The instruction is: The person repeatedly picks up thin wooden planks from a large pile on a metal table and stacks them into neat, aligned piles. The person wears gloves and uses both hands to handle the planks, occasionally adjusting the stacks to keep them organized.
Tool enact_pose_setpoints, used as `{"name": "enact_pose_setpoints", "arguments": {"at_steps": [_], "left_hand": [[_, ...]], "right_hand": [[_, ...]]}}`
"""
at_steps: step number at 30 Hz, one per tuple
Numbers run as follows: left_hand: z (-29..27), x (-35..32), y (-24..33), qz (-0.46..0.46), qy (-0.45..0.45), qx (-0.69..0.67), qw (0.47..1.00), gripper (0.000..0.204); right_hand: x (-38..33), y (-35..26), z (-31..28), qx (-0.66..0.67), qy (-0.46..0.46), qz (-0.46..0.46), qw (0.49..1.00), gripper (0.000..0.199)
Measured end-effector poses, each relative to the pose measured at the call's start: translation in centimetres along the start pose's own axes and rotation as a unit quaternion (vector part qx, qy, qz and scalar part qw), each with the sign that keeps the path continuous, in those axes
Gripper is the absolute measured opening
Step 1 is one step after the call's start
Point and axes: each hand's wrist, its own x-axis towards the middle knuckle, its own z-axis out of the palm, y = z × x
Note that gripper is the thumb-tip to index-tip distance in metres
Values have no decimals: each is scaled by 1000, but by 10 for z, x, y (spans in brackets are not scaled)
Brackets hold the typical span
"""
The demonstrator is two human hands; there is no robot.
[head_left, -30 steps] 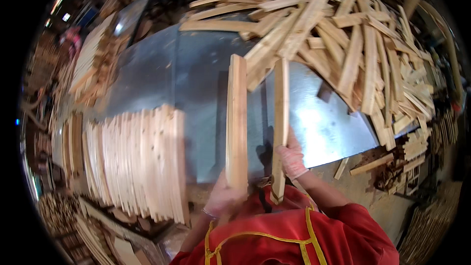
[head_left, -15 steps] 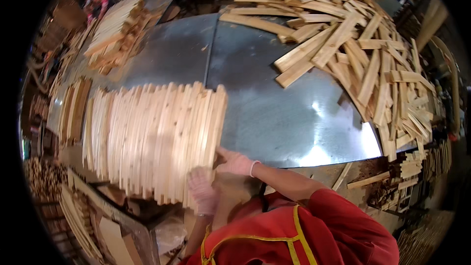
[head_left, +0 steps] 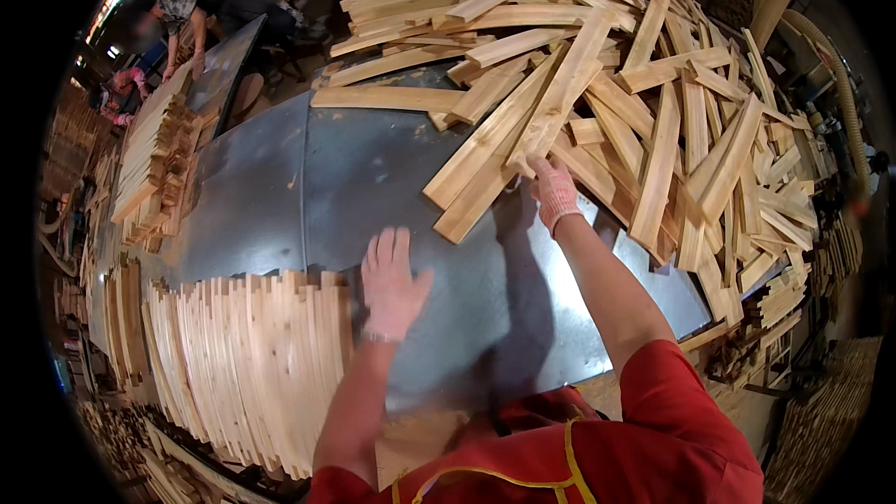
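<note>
My right hand (head_left: 554,192), in a pale pink work glove, is closed on the near end of a long wooden slat (head_left: 571,84). That slat lies on top of a loose heap of slats (head_left: 667,135) at the right. My left hand (head_left: 392,285), gloved alike, is held over the metal tabletop (head_left: 457,317) with fingers stretched and thumb apart. It holds nothing. Just left of it stands a tight row of slats (head_left: 247,355), set side by side with slightly uneven ends.
A neat stack of slats (head_left: 401,0) lies behind the heap. Another stack (head_left: 149,159) is at the far left, where a co-worker's hands (head_left: 198,63) reach toward it. A ribbed hose (head_left: 835,65) hangs at the right. A seam (head_left: 304,177) crosses the tabletop.
Both hands have left the near end of the slat row. My right hand has reached forward and right to the heap; my left has moved up over the tabletop. The view has shifted right.
</note>
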Motion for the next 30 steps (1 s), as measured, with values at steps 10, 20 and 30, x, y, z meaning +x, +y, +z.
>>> {"name": "enact_pose_setpoints", "arguments": {"at_steps": [10,20,30], "left_hand": [[66,95,55,-194,-237,-445,842,61],[-22,-130,94,-293,-315,-504,749,37],[-81,-338,26,-269,-234,-119,927,48]], "right_hand": [[-44,3,-45,81,-140,28,986,55],[-198,25,-92,-226,-294,152,916,59],[-406,111,13,-584,-458,2,670,89]]}}
